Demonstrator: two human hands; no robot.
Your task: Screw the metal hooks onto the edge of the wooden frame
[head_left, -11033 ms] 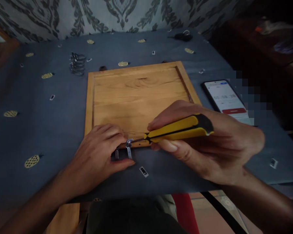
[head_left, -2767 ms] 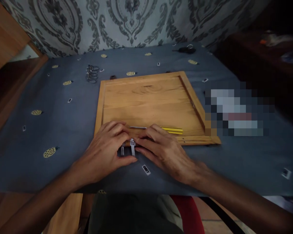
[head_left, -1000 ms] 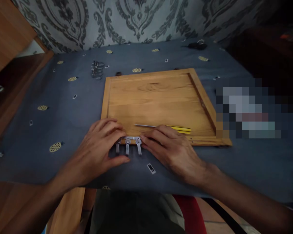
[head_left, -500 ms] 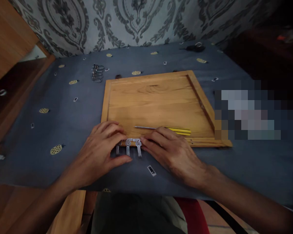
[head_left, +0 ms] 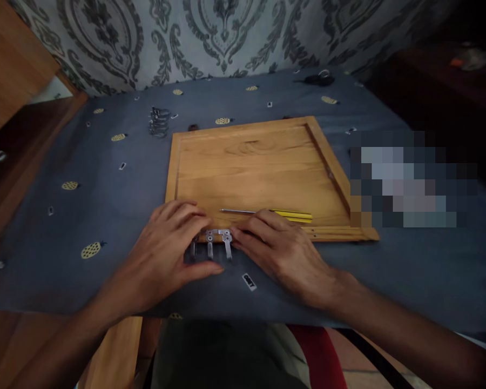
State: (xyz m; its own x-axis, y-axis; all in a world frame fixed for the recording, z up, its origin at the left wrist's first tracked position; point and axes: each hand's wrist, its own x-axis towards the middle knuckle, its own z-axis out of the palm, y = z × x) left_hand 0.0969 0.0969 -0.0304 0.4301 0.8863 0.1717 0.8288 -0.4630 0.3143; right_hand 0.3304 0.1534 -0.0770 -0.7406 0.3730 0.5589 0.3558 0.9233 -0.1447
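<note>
A framed wooden panel (head_left: 255,162) lies flat on a blue cloth. At its near edge sits a small metal bracket (head_left: 217,243) with three prongs hanging off the edge. My left hand (head_left: 168,254) rests on the bracket's left side, fingers curled over the frame and thumb stretched below the prongs. My right hand (head_left: 283,254) lies with its fingertips pressed against the bracket's right end. A yellow-handled screwdriver (head_left: 275,214) lies loose on the panel just behind my right fingers.
A stack of metal brackets (head_left: 159,121) lies at the back left of the blue cloth (head_left: 105,216). A dark bunch of keys (head_left: 316,80) sits at the far back by the patterned wall. A blurred-out object lies right of the panel. A wooden surface borders the left.
Eleven seconds ago my right hand held the screwdriver at the bracket; it now lies on the panel. Over the last second both hands stay at the bracket; only the view shifts slightly.
</note>
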